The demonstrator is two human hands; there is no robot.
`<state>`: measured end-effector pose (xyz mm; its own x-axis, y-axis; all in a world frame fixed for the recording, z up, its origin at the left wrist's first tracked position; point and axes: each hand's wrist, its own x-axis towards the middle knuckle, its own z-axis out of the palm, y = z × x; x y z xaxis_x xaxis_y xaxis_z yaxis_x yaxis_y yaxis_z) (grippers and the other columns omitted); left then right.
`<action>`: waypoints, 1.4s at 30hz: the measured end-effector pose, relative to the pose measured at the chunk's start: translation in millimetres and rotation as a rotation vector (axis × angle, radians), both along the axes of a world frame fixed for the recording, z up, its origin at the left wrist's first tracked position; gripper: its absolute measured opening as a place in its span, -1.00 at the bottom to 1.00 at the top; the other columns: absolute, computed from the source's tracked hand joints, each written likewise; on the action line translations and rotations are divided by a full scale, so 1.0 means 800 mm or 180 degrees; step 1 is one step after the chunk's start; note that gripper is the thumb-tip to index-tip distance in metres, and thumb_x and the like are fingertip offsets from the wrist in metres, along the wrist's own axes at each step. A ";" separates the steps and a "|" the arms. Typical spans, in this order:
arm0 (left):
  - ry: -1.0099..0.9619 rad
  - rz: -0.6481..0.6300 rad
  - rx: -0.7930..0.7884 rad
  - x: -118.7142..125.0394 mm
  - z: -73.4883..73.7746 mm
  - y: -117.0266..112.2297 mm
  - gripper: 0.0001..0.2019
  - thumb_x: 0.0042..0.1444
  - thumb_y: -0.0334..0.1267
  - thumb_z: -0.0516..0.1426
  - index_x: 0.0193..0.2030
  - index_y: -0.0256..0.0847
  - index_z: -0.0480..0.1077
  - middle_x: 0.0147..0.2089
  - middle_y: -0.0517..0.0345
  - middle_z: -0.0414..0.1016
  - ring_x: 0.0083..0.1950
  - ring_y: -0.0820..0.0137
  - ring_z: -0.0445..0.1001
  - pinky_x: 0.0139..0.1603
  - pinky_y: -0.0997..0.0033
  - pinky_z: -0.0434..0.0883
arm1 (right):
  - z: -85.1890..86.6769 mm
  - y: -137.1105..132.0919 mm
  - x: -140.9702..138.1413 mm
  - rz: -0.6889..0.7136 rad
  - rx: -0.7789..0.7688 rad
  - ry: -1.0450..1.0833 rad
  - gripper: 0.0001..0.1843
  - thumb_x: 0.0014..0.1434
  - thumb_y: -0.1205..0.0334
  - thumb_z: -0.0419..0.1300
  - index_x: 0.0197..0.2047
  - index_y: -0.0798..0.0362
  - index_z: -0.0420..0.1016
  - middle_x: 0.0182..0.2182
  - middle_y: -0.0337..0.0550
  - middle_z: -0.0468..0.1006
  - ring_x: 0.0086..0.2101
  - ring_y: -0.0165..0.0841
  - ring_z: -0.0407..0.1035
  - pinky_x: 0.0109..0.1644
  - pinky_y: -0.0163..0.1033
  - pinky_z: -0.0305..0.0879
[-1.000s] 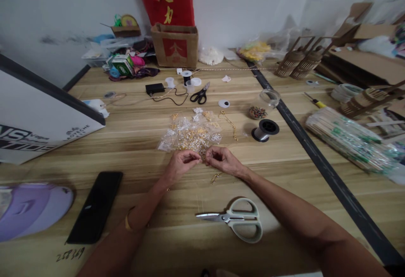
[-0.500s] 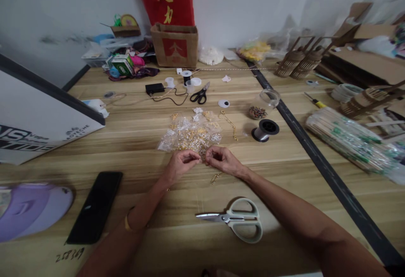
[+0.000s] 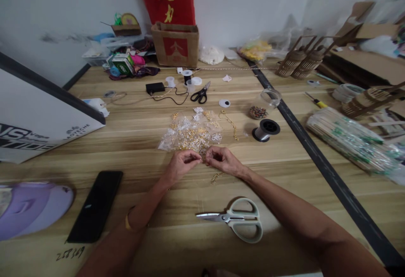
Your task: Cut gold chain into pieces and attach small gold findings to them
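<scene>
My left hand (image 3: 182, 165) and my right hand (image 3: 224, 161) are both pinched, fingertips nearly meeting over the wooden table. Whatever lies between the fingers is too small to make out. Just beyond them spreads a pile of gold and silver jewelry findings (image 3: 193, 135), partly in clear bags. A short gold chain (image 3: 217, 177) lies beneath my right wrist, and a longer gold chain (image 3: 230, 126) rests to the right of the pile. Nearer to me are scissors with pale handles (image 3: 232, 218), their blades pointing left.
At left lie a black phone (image 3: 95, 206) and a purple visor (image 3: 41, 209), below a large white box (image 3: 41, 116). To the right stand a wire spool (image 3: 265, 130) and a jar of beads (image 3: 264, 104). Farther back are black scissors (image 3: 200, 94) and a paper bag (image 3: 175, 47).
Both hands keep their pinched pose in almost the same place. The whole view has shifted very slightly; nothing on the table has visibly moved.
</scene>
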<state>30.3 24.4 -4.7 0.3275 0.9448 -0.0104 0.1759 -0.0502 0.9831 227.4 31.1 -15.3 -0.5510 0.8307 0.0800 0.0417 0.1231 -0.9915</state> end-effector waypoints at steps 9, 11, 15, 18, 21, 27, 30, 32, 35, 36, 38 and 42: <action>0.0053 0.0032 0.0044 0.000 -0.003 0.001 -0.88 -0.08 -0.29 0.24 -0.39 -0.30 0.48 -0.39 0.08 0.56 -0.35 0.42 0.50 -0.26 0.47 0.45 | 0.002 0.000 0.000 -0.0052 -0.0057 0.0020 -0.74 0.14 0.06 0.17 -0.36 0.12 0.35 -0.51 -0.23 0.39 -0.48 -0.45 0.25 -0.41 -0.36 0.15; 0.0055 0.0020 0.0033 0.000 -0.002 0.001 -0.88 -0.08 -0.29 0.24 -0.40 -0.30 0.48 -0.40 0.08 0.56 -0.35 0.43 0.50 -0.27 0.47 0.45 | 0.003 0.000 0.000 -0.0037 -0.0045 0.0035 -0.74 0.14 0.07 0.17 -0.36 0.12 0.35 -0.50 -0.22 0.40 -0.47 -0.45 0.26 -0.40 -0.35 0.16; 0.0013 0.0012 0.0052 0.001 -0.002 0.001 -0.89 -0.09 -0.30 0.24 -0.41 -0.30 0.48 -0.41 0.09 0.55 -0.36 0.43 0.50 -0.27 0.48 0.45 | 0.003 0.000 0.000 -0.0022 -0.0062 0.0037 -0.74 0.14 0.07 0.16 -0.36 0.12 0.35 -0.50 -0.22 0.39 -0.48 -0.45 0.25 -0.40 -0.36 0.15; 0.0002 0.0008 0.0050 0.001 -0.002 0.001 -0.90 -0.09 -0.32 0.23 -0.40 -0.30 0.47 -0.40 0.09 0.55 -0.36 0.43 0.50 -0.26 0.48 0.45 | 0.004 0.000 0.000 -0.0022 -0.0078 0.0060 -0.74 0.13 0.07 0.17 -0.36 0.12 0.35 -0.50 -0.22 0.39 -0.48 -0.45 0.25 -0.40 -0.35 0.15; 0.0003 0.0010 0.0033 0.001 -0.002 0.000 -0.91 -0.08 -0.33 0.23 -0.40 -0.30 0.47 -0.40 0.10 0.55 -0.36 0.44 0.50 -0.26 0.48 0.45 | 0.003 0.000 0.000 -0.0023 -0.0051 0.0095 -0.75 0.14 0.08 0.17 -0.36 0.12 0.35 -0.50 -0.22 0.40 -0.46 -0.44 0.26 -0.38 -0.34 0.16; 0.0004 0.0006 0.0027 0.001 -0.002 0.001 -0.90 -0.08 -0.31 0.24 -0.40 -0.30 0.47 -0.40 0.10 0.55 -0.35 0.43 0.50 -0.25 0.48 0.45 | 0.002 0.000 0.000 0.0003 -0.0074 0.0090 -0.74 0.14 0.07 0.17 -0.35 0.12 0.35 -0.49 -0.22 0.39 -0.47 -0.44 0.25 -0.39 -0.35 0.15; -0.0041 0.0001 0.0015 0.000 -0.003 0.001 -0.89 -0.08 -0.30 0.24 -0.40 -0.30 0.47 -0.40 0.09 0.55 -0.35 0.43 0.50 -0.25 0.47 0.45 | 0.002 0.000 0.000 -0.0019 -0.0050 0.0067 -0.73 0.14 0.06 0.17 -0.35 0.12 0.35 -0.49 -0.21 0.40 -0.48 -0.44 0.25 -0.39 -0.34 0.16; -0.0049 -0.0008 0.0004 0.000 -0.004 0.001 -0.89 -0.08 -0.30 0.24 -0.39 -0.31 0.47 -0.40 0.09 0.55 -0.35 0.43 0.50 -0.26 0.47 0.45 | 0.002 0.000 0.000 -0.0016 -0.0036 0.0043 -0.73 0.14 0.05 0.16 -0.35 0.12 0.35 -0.49 -0.21 0.40 -0.48 -0.45 0.24 -0.40 -0.34 0.15; -0.0057 0.0011 -0.0015 0.000 -0.004 0.001 -0.88 -0.08 -0.31 0.24 -0.39 -0.31 0.47 -0.40 0.10 0.54 -0.36 0.44 0.49 -0.27 0.49 0.44 | 0.001 0.000 0.000 -0.0023 0.0004 0.0051 -0.73 0.15 0.06 0.16 -0.35 0.13 0.35 -0.49 -0.20 0.40 -0.48 -0.45 0.24 -0.40 -0.35 0.15; -0.0068 0.0013 -0.0029 0.000 -0.004 0.001 -0.88 -0.09 -0.31 0.24 -0.39 -0.32 0.47 -0.40 0.10 0.54 -0.36 0.45 0.49 -0.26 0.49 0.44 | 0.001 0.000 0.000 -0.0030 0.0034 0.0053 -0.73 0.15 0.06 0.16 -0.35 0.13 0.35 -0.49 -0.20 0.40 -0.48 -0.45 0.24 -0.40 -0.35 0.15; -0.0107 0.0012 -0.0053 0.000 -0.004 0.001 -0.88 -0.09 -0.31 0.25 -0.40 -0.32 0.47 -0.41 0.11 0.54 -0.36 0.45 0.49 -0.27 0.50 0.44 | 0.000 -0.001 0.000 -0.0045 0.0109 0.0028 -0.75 0.16 0.08 0.15 -0.35 0.13 0.34 -0.49 -0.21 0.39 -0.48 -0.45 0.24 -0.41 -0.36 0.15; -0.0118 0.0016 -0.0080 0.000 -0.002 0.001 -0.85 -0.10 -0.28 0.26 -0.40 -0.31 0.46 -0.42 0.11 0.55 -0.38 0.45 0.49 -0.30 0.51 0.43 | -0.001 -0.005 -0.001 -0.0132 0.0376 -0.0181 -0.80 0.18 0.14 0.13 -0.34 0.13 0.34 -0.52 -0.25 0.34 -0.53 -0.49 0.16 -0.48 -0.39 0.09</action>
